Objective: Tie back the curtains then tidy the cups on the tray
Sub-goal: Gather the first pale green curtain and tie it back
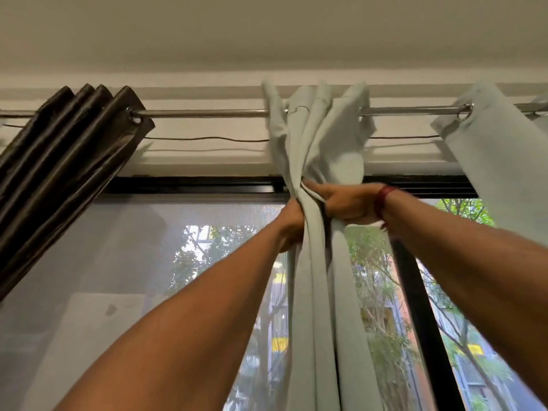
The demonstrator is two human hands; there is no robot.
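Two hands: both are raised high and clamped on one gathered pale green curtain (314, 277), one on each side of the bundle.
Left hand (292, 225): grips the bundle from its left side, with the wrist against the folds; the fingers go behind the cloth and are hidden.
Right hand (348, 204): closed in a fist round the bundle's right side, slightly higher than the left hand, thumb lying along a fold.
Pale green curtain: hangs from the curtain rod (207, 113) near the middle of the window; it is squeezed into a narrow neck at the hands, puffs out in loose folds above them and falls straight below.
Curtain rod: metal, runs across just under the ceiling, with a thin wire (207, 139) sagging beneath it.
Dark brown curtain (68, 149): pleated tight at the rod's left end, well apart from the bundle.
Pale panel (501, 164): hangs by a ring at the right end, apart from the bundle.
Wrist band (384, 200): red, on the right wrist.
Window: a mesh screen (118, 262) covers the left part and a black frame (421, 321) stands right of the bundle, with trees and buildings outside.
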